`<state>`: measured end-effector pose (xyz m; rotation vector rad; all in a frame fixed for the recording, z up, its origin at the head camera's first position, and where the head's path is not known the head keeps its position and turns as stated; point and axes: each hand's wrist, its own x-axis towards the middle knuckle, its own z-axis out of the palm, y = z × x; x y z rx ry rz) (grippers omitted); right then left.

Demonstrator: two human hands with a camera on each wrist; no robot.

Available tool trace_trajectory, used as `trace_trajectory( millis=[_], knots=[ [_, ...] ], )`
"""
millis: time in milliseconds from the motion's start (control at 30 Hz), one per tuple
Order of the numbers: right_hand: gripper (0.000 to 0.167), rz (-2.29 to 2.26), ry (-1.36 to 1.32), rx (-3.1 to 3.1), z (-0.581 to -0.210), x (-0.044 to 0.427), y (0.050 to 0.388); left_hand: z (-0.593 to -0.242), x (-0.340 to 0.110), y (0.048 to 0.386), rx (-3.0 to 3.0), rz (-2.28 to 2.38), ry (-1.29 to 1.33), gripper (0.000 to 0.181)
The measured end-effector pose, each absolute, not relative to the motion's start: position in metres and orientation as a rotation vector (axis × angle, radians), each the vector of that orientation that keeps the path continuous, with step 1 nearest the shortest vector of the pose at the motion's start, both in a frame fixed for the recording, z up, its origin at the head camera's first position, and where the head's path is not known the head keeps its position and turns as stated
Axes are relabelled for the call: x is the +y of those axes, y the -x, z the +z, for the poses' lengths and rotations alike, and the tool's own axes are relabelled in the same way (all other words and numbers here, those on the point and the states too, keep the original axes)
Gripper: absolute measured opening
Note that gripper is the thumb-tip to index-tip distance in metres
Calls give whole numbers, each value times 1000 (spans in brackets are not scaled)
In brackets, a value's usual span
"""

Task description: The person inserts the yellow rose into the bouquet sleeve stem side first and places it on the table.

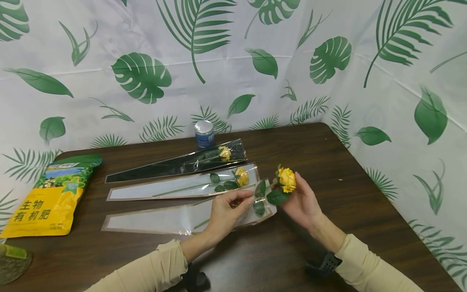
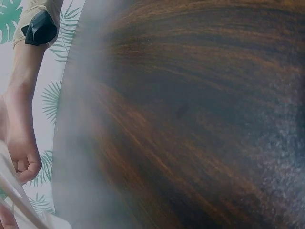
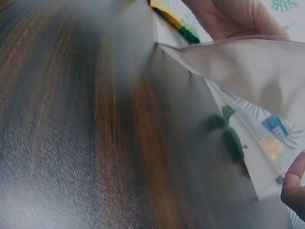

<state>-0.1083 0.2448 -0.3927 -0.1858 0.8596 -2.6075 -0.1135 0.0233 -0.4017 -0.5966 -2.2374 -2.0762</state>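
Observation:
A yellow rose (image 1: 286,180) with green leaves stands partly out of the wide end of the nearest clear, white-backed flower sleeve (image 1: 153,219). My right hand (image 1: 304,202) holds the rose around its bloom, its fingers partly hidden behind flower and leaves. With thumb and forefinger, my left hand (image 1: 226,209) pinches the sleeve near its opening, beside the leaves. The stem runs down inside the sleeve. In the right wrist view, the left hand (image 3: 233,19) is above the sleeve's pale back (image 3: 238,71), and right fingertips (image 3: 293,188) show at the edge.
Behind lie a second white sleeve (image 1: 146,192) and a black sleeve (image 1: 164,166), each with a yellow rose inside. A blue can (image 1: 204,136) stands at the back. On the left are a yellow fertilizer bag (image 1: 47,202) and a partly visible round container (image 1: 14,265).

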Motion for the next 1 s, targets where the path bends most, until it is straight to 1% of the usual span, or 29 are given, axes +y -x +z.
trace_trajectory(
  millis=[133,233,400,533,600,767,933,1000],
  knots=[
    [45,-2596,159,1041,-393,245,109,-401,23,114,-2237,-2076,576,16],
    [39,-2554,195,1280,-395,245,109,-400,23,114,-2232,-2070,570,16],
    [27,-2363,252,1777,-400,245,107,-398,23,116,-2221,-2046,578,15],
    [22,-2246,324,1991,-404,245,106,-398,22,117,-2194,-2057,591,15],
    [22,-2214,347,2060,-406,244,106,-399,22,118,-2181,-2060,599,16],
    [21,-2090,309,2271,-409,244,105,-398,21,118,-2197,-2050,603,16],
    [33,-1973,283,2397,-410,243,106,-399,21,119,-2237,-2047,597,16],
    [34,-1938,270,2432,-411,243,106,-399,21,119,-2247,-2045,603,16]
  ],
)
